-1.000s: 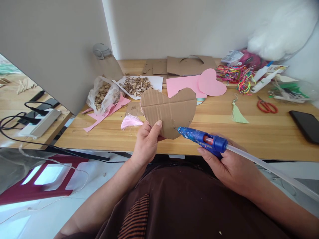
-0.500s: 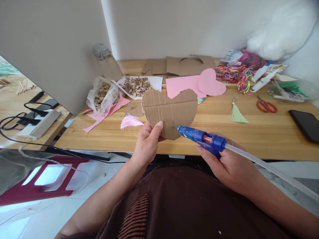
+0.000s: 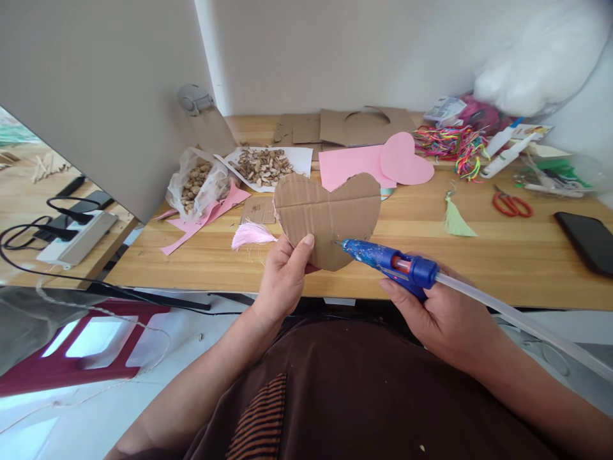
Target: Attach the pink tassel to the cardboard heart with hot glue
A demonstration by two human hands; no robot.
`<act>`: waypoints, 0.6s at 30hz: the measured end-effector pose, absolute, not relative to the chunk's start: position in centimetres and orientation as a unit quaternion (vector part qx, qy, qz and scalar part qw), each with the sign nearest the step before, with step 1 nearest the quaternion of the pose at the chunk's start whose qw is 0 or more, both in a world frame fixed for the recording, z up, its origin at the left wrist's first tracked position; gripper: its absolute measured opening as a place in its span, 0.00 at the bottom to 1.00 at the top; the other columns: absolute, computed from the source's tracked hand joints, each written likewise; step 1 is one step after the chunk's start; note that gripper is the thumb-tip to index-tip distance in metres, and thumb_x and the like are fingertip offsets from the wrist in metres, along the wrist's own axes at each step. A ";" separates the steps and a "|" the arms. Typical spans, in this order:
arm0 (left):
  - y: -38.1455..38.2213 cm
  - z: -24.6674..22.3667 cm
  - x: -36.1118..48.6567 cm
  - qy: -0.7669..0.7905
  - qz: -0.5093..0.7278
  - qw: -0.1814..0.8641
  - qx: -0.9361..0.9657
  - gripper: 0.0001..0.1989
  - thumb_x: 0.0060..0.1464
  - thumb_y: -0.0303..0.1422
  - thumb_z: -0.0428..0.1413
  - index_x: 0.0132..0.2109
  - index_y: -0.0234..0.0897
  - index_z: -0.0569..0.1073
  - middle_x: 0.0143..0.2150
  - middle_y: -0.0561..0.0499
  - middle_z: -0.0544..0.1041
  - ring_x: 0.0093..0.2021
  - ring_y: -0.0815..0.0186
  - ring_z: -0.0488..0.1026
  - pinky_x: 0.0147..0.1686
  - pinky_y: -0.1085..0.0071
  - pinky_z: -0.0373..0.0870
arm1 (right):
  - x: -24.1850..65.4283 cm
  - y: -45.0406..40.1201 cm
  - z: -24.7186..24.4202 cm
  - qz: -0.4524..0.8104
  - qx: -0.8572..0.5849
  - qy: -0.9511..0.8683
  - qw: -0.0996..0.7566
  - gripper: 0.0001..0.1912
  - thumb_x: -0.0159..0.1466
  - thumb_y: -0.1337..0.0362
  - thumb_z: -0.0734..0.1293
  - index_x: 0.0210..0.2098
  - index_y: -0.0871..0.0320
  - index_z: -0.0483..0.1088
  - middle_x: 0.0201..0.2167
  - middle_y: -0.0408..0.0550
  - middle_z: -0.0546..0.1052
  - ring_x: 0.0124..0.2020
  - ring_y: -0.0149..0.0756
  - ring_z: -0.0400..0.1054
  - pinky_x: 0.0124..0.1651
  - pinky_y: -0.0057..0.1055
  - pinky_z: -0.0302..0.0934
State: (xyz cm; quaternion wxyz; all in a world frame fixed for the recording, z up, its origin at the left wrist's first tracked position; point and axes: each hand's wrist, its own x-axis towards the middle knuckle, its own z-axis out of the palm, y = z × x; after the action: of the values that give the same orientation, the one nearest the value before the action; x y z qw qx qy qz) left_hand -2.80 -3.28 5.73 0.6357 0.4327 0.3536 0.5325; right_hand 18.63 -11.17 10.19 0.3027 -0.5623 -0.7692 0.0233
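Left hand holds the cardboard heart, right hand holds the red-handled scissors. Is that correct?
No: the head view shows the right hand holding a blue hot glue gun; the red-handled scissors lie on the table. The left hand does hold the cardboard heart.

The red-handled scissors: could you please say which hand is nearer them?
Right. The right hand, gripping the blue glue gun, is in front of the scissors and to their left; the left hand, holding the cardboard heart, is farther left.
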 end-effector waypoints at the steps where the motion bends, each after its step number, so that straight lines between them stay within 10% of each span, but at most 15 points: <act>1: -3.3 5.7 -2.8 0.354 0.532 0.636 0.433 0.16 0.62 0.43 0.59 0.50 0.39 0.72 0.47 0.47 0.82 0.41 0.62 0.81 0.38 0.67 0.81 | 18.6 -11.2 10.2 0.026 -0.561 -0.771 0.301 0.07 0.71 0.59 0.64 0.41 0.56 0.71 0.35 0.52 0.80 0.32 0.44 0.76 0.32 0.38 0.68; 18: -3.1 6.1 -2.8 0.364 0.539 0.626 0.430 0.15 0.61 0.44 0.61 0.47 0.40 0.72 0.42 0.50 0.82 0.38 0.64 0.80 0.35 0.69 0.81 | 18.7 -11.5 9.9 0.029 -0.553 -0.779 0.294 0.07 0.71 0.60 0.64 0.42 0.56 0.69 0.33 0.50 0.79 0.31 0.42 0.76 0.31 0.35 0.68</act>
State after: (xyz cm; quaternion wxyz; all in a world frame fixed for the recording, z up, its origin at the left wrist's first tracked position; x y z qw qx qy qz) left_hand -2.75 -3.12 6.14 0.6259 0.4302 0.3642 0.5390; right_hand 18.71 -11.50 9.91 0.2938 -0.5525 -0.7794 0.0295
